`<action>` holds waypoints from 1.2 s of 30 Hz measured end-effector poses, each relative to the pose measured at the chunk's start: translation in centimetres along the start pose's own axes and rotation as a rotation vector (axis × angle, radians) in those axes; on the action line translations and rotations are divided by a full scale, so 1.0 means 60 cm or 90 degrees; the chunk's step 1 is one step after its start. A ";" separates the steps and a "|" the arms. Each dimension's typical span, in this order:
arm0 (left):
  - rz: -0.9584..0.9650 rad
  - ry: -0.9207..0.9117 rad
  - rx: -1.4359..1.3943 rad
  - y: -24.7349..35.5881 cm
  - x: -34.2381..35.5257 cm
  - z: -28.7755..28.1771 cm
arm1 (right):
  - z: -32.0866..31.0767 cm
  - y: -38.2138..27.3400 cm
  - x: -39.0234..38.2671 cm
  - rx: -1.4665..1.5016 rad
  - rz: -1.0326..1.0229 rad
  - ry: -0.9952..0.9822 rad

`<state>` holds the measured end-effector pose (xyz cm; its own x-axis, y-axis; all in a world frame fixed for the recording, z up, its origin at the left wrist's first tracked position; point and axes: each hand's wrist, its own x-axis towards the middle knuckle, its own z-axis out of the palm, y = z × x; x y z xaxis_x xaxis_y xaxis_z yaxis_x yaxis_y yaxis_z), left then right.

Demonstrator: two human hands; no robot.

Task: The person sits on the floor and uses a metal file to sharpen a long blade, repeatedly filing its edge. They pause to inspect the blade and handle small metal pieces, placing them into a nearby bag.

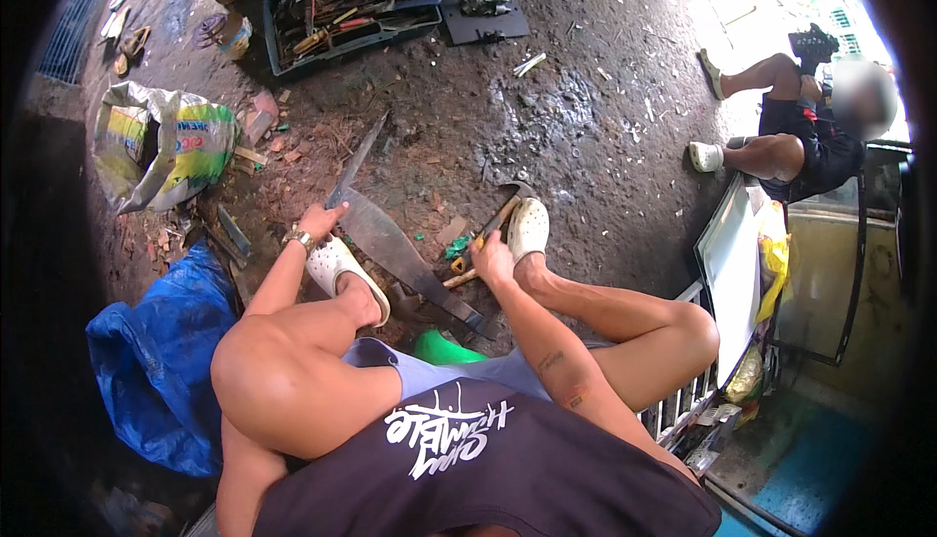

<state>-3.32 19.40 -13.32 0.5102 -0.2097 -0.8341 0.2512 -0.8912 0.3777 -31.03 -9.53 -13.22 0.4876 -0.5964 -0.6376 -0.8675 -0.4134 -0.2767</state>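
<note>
My left hand (320,221) grips a long, flat, dark metal piece (390,244) at the joint where a narrower strip (361,156) angles away toward the back. The wide part slants down to the right across the dirty floor between my white clogs (337,268). My right hand (491,256) is closed on the handle of a hammer (510,203), beside my right clog (530,225). A second wooden handle (459,279) lies under that hand. A green object (439,347) shows below the metal piece, partly hidden by my shorts.
An open toolbox (346,20), black plate (483,29), printed sack (166,146) and blue tarp (156,351) surround me. Another person (786,137) sits at the upper right. A white board (732,283) and metal rack (688,381) stand close on my right. Scraps litter the floor (615,127).
</note>
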 end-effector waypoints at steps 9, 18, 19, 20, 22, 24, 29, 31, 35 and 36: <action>0.070 0.319 0.299 0.005 -0.057 0.021 | 0.017 -0.027 0.077 0.103 0.304 0.091; 0.066 0.287 0.213 -0.009 -0.030 0.003 | -0.023 -0.086 0.022 0.488 0.168 0.181; 0.055 0.269 0.208 -0.014 -0.024 0.007 | -0.052 -0.109 0.011 0.507 0.083 0.132; 0.048 0.248 0.203 -0.018 -0.017 0.008 | -0.088 -0.136 0.007 0.529 0.032 0.064; 0.039 0.245 0.202 -0.024 -0.008 0.015 | -0.142 -0.208 0.012 0.587 -0.070 0.012; 0.016 0.246 0.210 -0.026 -0.003 0.020 | -0.162 -0.280 0.027 0.685 -0.182 0.060; 0.025 0.242 0.212 -0.023 -0.004 0.022 | -0.071 -0.396 0.096 0.503 -0.277 0.205; 0.006 0.220 0.205 -0.024 -0.001 0.023 | -0.055 -0.395 0.116 0.302 -0.269 0.060; 0.047 0.261 0.217 -0.030 0.000 0.027 | -0.082 -0.404 0.152 0.245 -0.247 0.080; 0.050 0.244 0.215 -0.030 0.000 0.027 | -0.091 -0.402 0.155 0.367 -0.259 0.085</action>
<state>-5.12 20.32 -14.65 0.7976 -0.1751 -0.5772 -0.0474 -0.9722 0.2295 -5.03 -8.86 -8.55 0.7588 -0.5670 -0.3205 -0.5109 -0.2130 -0.8328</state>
